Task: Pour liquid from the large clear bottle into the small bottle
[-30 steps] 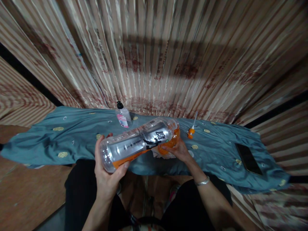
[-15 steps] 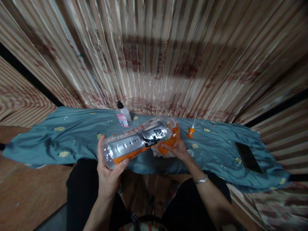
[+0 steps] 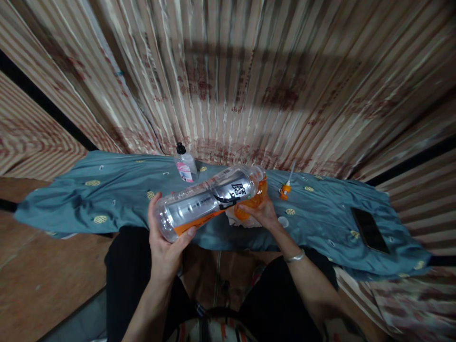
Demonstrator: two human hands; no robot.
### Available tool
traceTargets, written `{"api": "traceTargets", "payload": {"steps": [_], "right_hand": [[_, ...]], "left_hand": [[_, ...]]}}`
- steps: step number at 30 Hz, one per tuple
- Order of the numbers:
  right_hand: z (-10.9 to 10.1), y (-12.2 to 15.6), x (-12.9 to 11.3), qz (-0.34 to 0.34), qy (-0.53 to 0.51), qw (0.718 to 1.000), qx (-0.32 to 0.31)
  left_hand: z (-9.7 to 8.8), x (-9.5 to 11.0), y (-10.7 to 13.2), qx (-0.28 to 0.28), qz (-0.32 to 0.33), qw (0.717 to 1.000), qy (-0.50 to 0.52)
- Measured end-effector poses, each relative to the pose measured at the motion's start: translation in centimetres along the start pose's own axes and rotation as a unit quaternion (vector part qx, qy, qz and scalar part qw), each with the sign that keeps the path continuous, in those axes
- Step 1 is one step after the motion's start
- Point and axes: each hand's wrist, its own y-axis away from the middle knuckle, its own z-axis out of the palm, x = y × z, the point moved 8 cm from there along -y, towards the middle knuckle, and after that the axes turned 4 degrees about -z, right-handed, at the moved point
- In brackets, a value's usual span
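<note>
My left hand [image 3: 167,242] is wrapped round the base of a large clear plastic bottle [image 3: 206,202] with a silver and orange label. The bottle lies tilted, its mouth lower right, right at the top of an orange spray bottle [image 3: 244,211]. Fingers of my right hand [image 3: 263,211] are closed round that orange bottle, which leans and is partly hidden behind the clear one. Whether liquid is running between them I cannot tell. Beyond my right hand lies an orange spray head [image 3: 285,190] with a thin white tube. Crumpled white tissue [image 3: 237,221] shows under the orange bottle.
A clear bottle with a black cap and pink label [image 3: 185,166] stands at the back left. A small white round piece [image 3: 283,221] lies by my right wrist. On the right rests a black phone [image 3: 369,230]. Blue-green patterned cloth [image 3: 128,190] covers the table; a striped curtain [image 3: 228,95] hangs behind.
The whole view has shifted slightly, so things sit a little higher and further right. Both hands keep their hold, and the bottles stay mouth to mouth at much the same tilt.
</note>
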Motion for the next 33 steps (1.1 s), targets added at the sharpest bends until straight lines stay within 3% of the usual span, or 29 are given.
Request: {"api": "traceTargets", "payload": {"steps": [10,19,27,33], "right_hand": [[0.4,-0.5,-0.5,-0.023,0.011,1.000,-0.002],[0.6,-0.7,0.1,-0.024,0.009,0.999,-0.021],[0.2,-0.9,-0.3,-0.022,0.025,0.999,-0.017],[0.4,-1.0,-0.7,-0.021,0.018,0.999,-0.043]], "left_hand": [[-0.4,0.4,0.0,0.010,0.003,1.000,-0.013],[-1.1,-0.9,-1.3,-0.022,0.005,1.000,-0.022],[-0.2,1.4,0.1,0.014,0.015,0.999,-0.046],[0.0,1.8,0.4,0.021,0.012,0.999,-0.047]]}}
